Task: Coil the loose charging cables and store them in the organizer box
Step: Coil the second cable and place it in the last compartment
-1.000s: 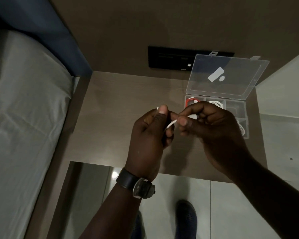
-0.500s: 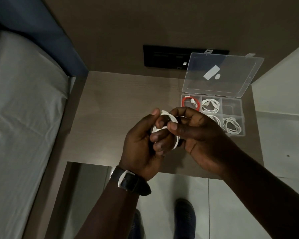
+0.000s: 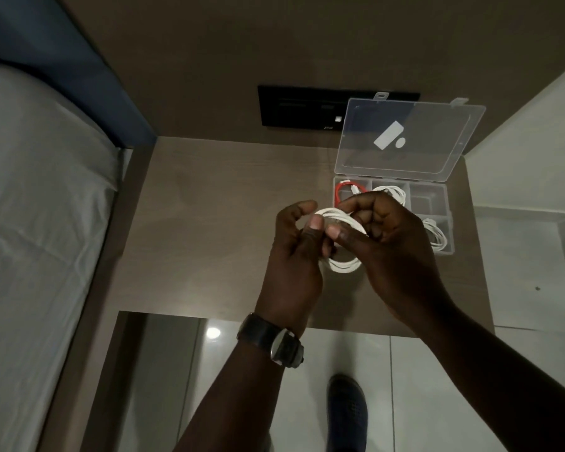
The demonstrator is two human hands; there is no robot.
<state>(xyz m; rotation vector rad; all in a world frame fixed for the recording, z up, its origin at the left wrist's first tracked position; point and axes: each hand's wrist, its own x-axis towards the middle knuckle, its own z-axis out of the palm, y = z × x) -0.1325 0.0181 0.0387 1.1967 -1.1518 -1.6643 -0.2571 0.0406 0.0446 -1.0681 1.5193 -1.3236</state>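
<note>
A white charging cable [image 3: 343, 265], wound into a coil, hangs between both hands above the wooden bedside table [image 3: 209, 230]. My left hand [image 3: 294, 256] grips the coil's left side with thumb and fingers. My right hand [image 3: 388, 249] pinches its top and right side. Behind my right hand sits the clear organizer box [image 3: 433, 203] with its lid [image 3: 408, 138] standing open. A coiled red cable [image 3: 341, 192] lies in its back left compartment, and white coiled cables [image 3: 393, 192] fill other compartments. The back right compartment looks empty.
A bed with a grey sheet [image 3: 40, 239] runs along the left, under a blue headboard [image 3: 79, 70]. A black socket panel [image 3: 300, 107] is on the wall behind the table. A white ledge [image 3: 529, 177] lies to the right. My shoe [image 3: 348, 406] stands on the glossy tiled floor below.
The cable went from a short strand pinched between my fingertips to a full coil held wider apart. Both hands shifted slightly left and down from the box.
</note>
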